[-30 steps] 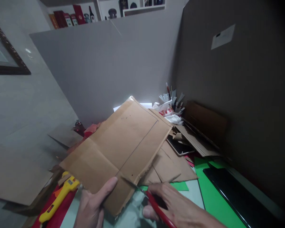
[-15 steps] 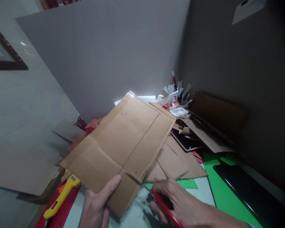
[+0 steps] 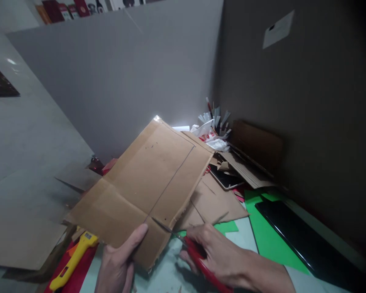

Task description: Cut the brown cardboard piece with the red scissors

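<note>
L hand (image 3: pixel 117 264) holds cardboard (image 3: pixel 140 191), R hand (image 3: pixel 219 254) scissors (image 3: pixel 183 244)

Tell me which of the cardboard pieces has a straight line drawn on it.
The cardboard sheet held in the left hand; the scrap pieces lying behind it show only cuts.

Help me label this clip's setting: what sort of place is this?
Probably a home craft corner, partitioned off with grey boards. The left hand holds a pencil-lined cardboard sheet; the right hand holds red-handled scissors. Cardboard offcuts, green paper and a yellow utility knife litter the table.
</note>
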### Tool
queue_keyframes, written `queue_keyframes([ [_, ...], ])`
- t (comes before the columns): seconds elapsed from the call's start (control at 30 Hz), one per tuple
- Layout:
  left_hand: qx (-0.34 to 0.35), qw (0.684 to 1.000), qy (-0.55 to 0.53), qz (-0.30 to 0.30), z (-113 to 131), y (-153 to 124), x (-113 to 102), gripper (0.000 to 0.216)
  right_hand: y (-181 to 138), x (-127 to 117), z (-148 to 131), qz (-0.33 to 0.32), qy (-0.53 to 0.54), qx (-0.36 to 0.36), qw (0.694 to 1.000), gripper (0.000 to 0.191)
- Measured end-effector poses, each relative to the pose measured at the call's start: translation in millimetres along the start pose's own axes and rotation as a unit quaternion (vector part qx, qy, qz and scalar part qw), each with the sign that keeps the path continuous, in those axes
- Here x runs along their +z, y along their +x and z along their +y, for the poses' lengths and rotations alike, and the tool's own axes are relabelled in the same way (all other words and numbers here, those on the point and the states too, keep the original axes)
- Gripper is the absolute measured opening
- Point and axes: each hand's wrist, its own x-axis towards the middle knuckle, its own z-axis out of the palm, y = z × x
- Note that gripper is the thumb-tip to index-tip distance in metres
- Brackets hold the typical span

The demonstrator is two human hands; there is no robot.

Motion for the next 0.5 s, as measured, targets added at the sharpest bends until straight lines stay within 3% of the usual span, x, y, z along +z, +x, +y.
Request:
queue_keyframes([
  [0.17,-0.002,0.999,0.016,-0.043,-3,-8,0,0.038,-9,-14,-11,-0.020,-0.003,0.036,0.999,0.049],
  [0.4,0.001,1.000,0.020,-0.013,3,-23,17,0.080,-7,-21,-25,-0.076,0.048,0.050,0.995,0.043],
  [0.5,-0.004,0.999,0.035,0.004,2,-20,13,0.076,-3,-15,-22,-0.074,0.045,0.055,0.995,0.040],
])
